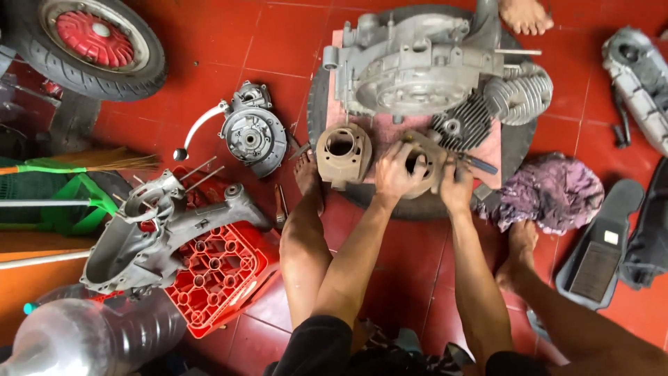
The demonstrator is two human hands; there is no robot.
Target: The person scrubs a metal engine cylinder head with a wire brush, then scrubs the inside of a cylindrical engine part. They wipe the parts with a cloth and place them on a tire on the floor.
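My left hand [396, 173] grips a rusty brown engine cylinder [424, 161] that lies on a pink cloth [386, 136] over a black tyre. My right hand [456, 184] presses on the same cylinder's right side, next to a blue-handled tool [481, 164]. A second brown cylinder [342, 153] stands just left of my left hand. Behind both sits a large grey engine case [414, 66] with a finned cylinder head [515, 97]. My bare feet [307, 177] rest at either side of the tyre.
A red crate [223, 275] with a grey engine casing [149, 233] on it stands at the left. A scooter wheel [90, 42] is top left, a kick-start cover [254, 132] beside it. A purple rag [553, 191] lies right. Another person's foot [525, 14] shows at the top.
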